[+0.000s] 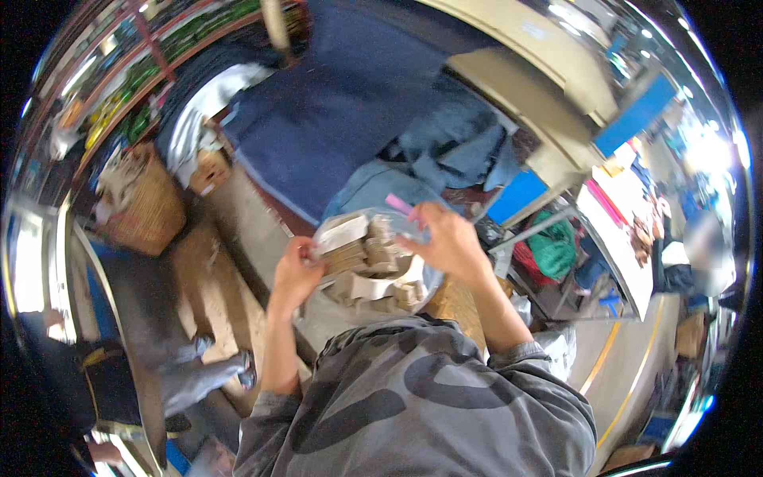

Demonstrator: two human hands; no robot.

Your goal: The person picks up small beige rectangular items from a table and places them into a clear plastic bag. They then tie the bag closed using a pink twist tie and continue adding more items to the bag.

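Note:
In front of my body is a clear plastic bag (433, 280), its mouth spread, filled with folded tan and grey cardboard pieces (372, 253). At the bag's left side, my left hand (299, 272) is closed, fingertips pinched on its edge. My right hand (450, 245) is over the right side of the opening, fingers bent. A short pink strip (399, 204) sticks out from between its thumb and index finger. Motion blur hides whether the right fingers also touch the plastic.
Dark blue cloth (342, 103) covers the surface ahead, with lighter blue fabric (461, 143) bunched on it. A woven basket (143, 203) stands at left. Toward the right are a white-topped table (632, 254) and a green bundle (552, 245). Another person's leg (203, 381) shows at lower left.

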